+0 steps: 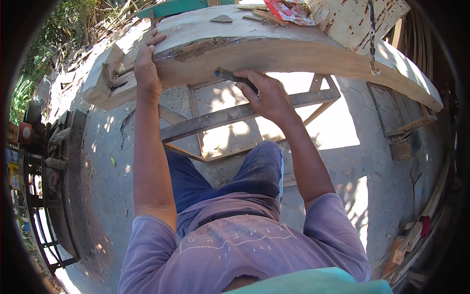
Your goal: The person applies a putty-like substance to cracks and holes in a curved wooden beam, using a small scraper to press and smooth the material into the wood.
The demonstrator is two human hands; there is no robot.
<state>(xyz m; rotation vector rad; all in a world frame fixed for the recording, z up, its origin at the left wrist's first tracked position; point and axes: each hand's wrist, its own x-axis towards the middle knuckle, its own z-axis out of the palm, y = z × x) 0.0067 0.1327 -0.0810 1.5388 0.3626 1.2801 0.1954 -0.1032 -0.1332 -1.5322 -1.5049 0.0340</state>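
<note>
Dark tool point(229, 76) partly covered by right hand point(270, 98), teal fabric point(313, 283) cropped by lower edge

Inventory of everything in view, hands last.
Wooden beam: 1, tan, top centre
Bar tool: 1, dark, in right hand
Support frame: 1, brownish, below beam
Wrapper: 1, red/white, on beam
Stained panel: 1, whitish, upper right
Plants: several, green, upper left
Rack: 1, dark, far left
Offcuts: several, brown, lower right
Floor: 1, grey, beneath
Shirt: 1, purple, bottom centre
Trousers: 1, blue, centre
Left hand: 1, bare, on beam
Right hand: 1, bare, holding bar tool
</note>
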